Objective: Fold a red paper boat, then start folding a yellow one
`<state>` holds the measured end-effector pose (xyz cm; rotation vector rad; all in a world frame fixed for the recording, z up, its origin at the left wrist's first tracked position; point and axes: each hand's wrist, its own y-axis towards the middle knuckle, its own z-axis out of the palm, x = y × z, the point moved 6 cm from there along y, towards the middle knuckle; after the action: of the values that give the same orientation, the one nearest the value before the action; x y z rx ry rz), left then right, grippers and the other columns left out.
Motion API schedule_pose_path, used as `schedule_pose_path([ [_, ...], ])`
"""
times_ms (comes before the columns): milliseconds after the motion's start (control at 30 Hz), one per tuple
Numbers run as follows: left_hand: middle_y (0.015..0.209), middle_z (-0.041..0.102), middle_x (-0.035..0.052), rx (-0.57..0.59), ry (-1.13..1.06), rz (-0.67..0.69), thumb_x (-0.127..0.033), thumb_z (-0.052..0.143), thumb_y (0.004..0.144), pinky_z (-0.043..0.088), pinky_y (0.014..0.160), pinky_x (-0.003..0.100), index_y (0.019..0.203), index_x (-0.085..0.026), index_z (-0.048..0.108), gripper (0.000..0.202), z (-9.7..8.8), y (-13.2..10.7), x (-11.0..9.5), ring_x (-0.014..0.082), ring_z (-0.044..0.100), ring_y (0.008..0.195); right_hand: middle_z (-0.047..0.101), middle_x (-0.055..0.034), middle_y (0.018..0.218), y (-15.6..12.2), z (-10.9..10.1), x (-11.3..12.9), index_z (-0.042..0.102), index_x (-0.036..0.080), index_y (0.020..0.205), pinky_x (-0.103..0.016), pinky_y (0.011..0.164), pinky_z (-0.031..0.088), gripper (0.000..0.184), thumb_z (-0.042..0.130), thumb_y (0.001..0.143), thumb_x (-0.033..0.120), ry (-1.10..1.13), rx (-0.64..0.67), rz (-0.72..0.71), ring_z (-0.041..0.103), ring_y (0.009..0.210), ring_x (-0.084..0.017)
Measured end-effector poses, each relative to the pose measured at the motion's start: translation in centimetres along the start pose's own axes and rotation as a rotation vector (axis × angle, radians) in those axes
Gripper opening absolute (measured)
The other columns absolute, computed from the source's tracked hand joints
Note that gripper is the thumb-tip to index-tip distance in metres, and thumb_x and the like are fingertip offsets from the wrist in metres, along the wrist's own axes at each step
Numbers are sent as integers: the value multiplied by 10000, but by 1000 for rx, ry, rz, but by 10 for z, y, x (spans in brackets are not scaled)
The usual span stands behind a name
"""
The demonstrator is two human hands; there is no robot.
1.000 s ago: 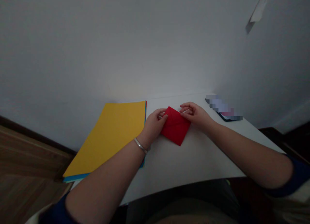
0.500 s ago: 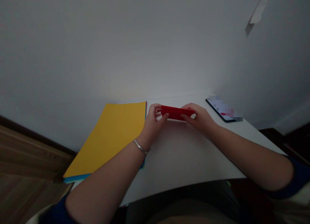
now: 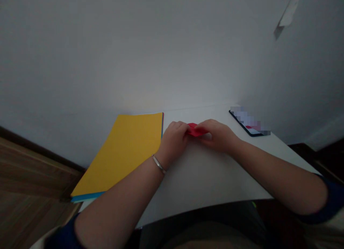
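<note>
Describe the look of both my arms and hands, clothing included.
The left hand and right hand are gloveless. A slim silvery bangle circles the left wrist; none shows on the right. Both sleeves end in dark blue, with paler fabric beyond.

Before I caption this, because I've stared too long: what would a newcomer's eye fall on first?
Probably the big yellow sheet, atop a stack on the left of the white table. Next, the red paper held between the left hand and right hand, near the middle. A phone lies toward the right.
</note>
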<state>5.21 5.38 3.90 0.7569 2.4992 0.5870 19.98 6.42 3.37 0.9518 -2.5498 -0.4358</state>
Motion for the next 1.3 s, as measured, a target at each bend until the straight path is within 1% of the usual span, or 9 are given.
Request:
schedule_pose_path([
  [200, 811, 606, 21, -1, -277, -238, -35, 566, 685, 465, 726, 302, 761, -183, 531, 171, 12, -2, 29, 175, 559, 787, 681, -94, 1163, -1, 10, -17, 607, 204, 1212, -378, 866, 474, 441, 618, 774, 255, 92, 86, 67, 626, 1026, -262],
  [367, 779, 613, -6, 43, -503, -371, -104, 599, 710, 487, 703, 290, 811, -186, 520, 152, 25, -6, 42, 152, 589, 730, 721, -74, 1065, 2, 12, -18, 669, 250, 1163, -366, 815, 474, 402, 598, 772, 193, -24, 204, -5, 647, 935, -256],
  [467, 885, 656, 26, 73, -435, -258, -97, 635, 675, 496, 766, 319, 923, -179, 579, 267, 22, -4, 32, 176, 609, 814, 734, -74, 1021, 3, 8, -14, 706, 249, 1123, -393, 860, 449, 381, 556, 793, 134, -194, 212, -72, 638, 916, -255],
  [567, 1006, 679, 52, 63, -179, -67, -117, 641, 708, 455, 913, 380, 945, -206, 654, 254, 12, -1, 17, 218, 589, 979, 736, -92, 1007, 3, 4, -7, 738, 215, 1043, -398, 875, 437, 331, 538, 801, 110, -270, 168, -118, 624, 929, -256],
  [700, 992, 710, 76, 189, 153, 86, -145, 591, 792, 443, 914, 413, 926, -202, 714, 191, 12, -2, 2, 244, 599, 952, 734, -100, 942, 1, 6, 0, 758, 215, 960, -389, 792, 454, 231, 589, 805, 181, -263, 180, -155, 616, 887, -262],
  [867, 1026, 724, 106, 304, 202, 75, -200, 565, 859, 476, 888, 408, 971, -176, 734, 204, 17, -5, -2, 253, 641, 935, 732, -66, 972, -1, 9, 0, 748, 248, 1004, -359, 749, 469, 231, 591, 835, 246, -253, 187, -145, 603, 920, -253],
  [967, 1063, 716, 107, 294, 156, 33, -203, 519, 898, 482, 899, 399, 997, -181, 732, 235, 16, -6, -1, 246, 637, 972, 724, -51, 1038, -1, 11, -5, 737, 267, 1028, -348, 762, 467, 242, 584, 843, 241, -216, 180, -106, 597, 963, -244],
  [1067, 1004, 714, 100, 281, 111, 12, -231, 481, 925, 485, 881, 379, 988, -188, 731, 261, 15, -5, 0, 227, 634, 929, 719, -44, 1029, -1, 12, -10, 723, 281, 1037, -329, 741, 449, 249, 514, 902, 281, -169, 189, -49, 607, 940, -223],
  [1300, 762, 655, 107, 266, 148, -102, -308, 439, 944, 453, 724, 361, 781, -160, 718, 356, 12, -1, 10, 229, 585, 744, 678, -63, 801, 3, 9, -17, 693, 218, 800, -303, 594, 346, 278, 471, 913, 343, -147, 227, 111, 578, 757, -203],
])
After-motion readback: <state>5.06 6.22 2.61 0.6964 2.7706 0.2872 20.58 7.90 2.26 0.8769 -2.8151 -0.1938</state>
